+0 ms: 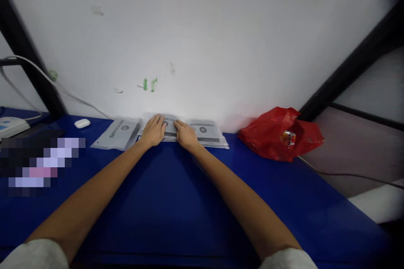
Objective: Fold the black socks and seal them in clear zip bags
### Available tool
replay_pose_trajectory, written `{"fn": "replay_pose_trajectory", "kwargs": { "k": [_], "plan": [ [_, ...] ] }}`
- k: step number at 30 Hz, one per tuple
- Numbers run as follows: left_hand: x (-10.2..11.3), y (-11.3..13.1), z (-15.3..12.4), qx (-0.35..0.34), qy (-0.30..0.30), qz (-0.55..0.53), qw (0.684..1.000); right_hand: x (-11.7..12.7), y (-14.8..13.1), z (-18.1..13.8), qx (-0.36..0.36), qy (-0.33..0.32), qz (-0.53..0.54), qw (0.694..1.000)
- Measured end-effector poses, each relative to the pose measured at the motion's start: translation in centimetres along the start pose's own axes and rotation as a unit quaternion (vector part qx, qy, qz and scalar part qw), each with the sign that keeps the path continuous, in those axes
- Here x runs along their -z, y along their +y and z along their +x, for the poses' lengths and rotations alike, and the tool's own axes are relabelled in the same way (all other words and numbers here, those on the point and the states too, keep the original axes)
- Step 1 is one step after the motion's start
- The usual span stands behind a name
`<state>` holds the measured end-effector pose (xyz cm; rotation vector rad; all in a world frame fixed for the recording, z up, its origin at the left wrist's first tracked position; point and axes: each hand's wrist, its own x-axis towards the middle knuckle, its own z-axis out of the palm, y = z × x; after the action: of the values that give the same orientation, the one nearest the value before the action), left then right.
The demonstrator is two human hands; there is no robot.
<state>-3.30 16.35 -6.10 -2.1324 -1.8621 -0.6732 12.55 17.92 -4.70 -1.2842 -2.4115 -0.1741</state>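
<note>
Both my arms reach forward across a blue table (176, 201) to its far edge by the white wall. My left hand (154, 130) and my right hand (186, 134) rest side by side on a stack of grey-and-white printed plastic packets (205, 131). The fingers of each hand lie flat on the top packet, pressing it down. Another packet of the same kind (117, 133) lies apart to the left of the stack, beside my left hand.
A crumpled red plastic bag (280, 134) sits at the far right of the table. A small white earbud case (82, 123) and a white device (11, 126) lie at far left, with a white cable (63, 90) along the wall. A black frame post (353, 63) slants at right.
</note>
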Motion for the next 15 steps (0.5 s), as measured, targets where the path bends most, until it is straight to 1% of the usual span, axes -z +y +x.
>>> {"fn": "replay_pose_trajectory", "kwargs": {
  "k": [3,7,9,11,15],
  "plan": [
    [-1.1,-1.0,0.1,0.019,-0.029,-0.026,0.999,-0.2,0.2,-0.2,0.02,-0.019,-0.01,1.0],
    [-1.6,-1.5,0.0,0.068,-0.072,-0.052,0.994,-0.4,0.4,-0.3,0.011,-0.065,-0.001,0.998],
    [-1.3,-1.4,-0.2,0.092,-0.09,-0.058,0.99,-0.4,0.3,-0.4,0.005,-0.089,0.007,0.996],
    [-0.6,-1.2,-0.4,0.107,-0.098,-0.061,0.988,-0.1,0.2,-0.6,0.003,-0.095,0.013,0.995],
    [1.1,-0.7,-1.7,0.093,-0.071,-0.058,0.991,1.4,-0.3,-2.0,-0.001,-0.053,0.027,0.998]
  ]
}}
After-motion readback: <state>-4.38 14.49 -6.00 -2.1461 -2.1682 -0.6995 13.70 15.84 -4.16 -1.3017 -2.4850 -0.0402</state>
